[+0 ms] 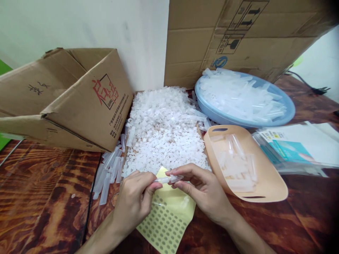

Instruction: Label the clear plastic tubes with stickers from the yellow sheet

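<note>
Left hand [136, 194] and right hand [202, 190] are each pinched, thumb to fingers, on opposite ends of one slender tube [162, 180], clear and glossy, its right end wider and tapering to a tip, above one yellow sticker sheet [165, 220]. Beyond are one blue basin [290, 110], one peach tray [272, 185], two cardboard boxes [90, 102] and small white pieces [169, 137] too many to count.
</note>
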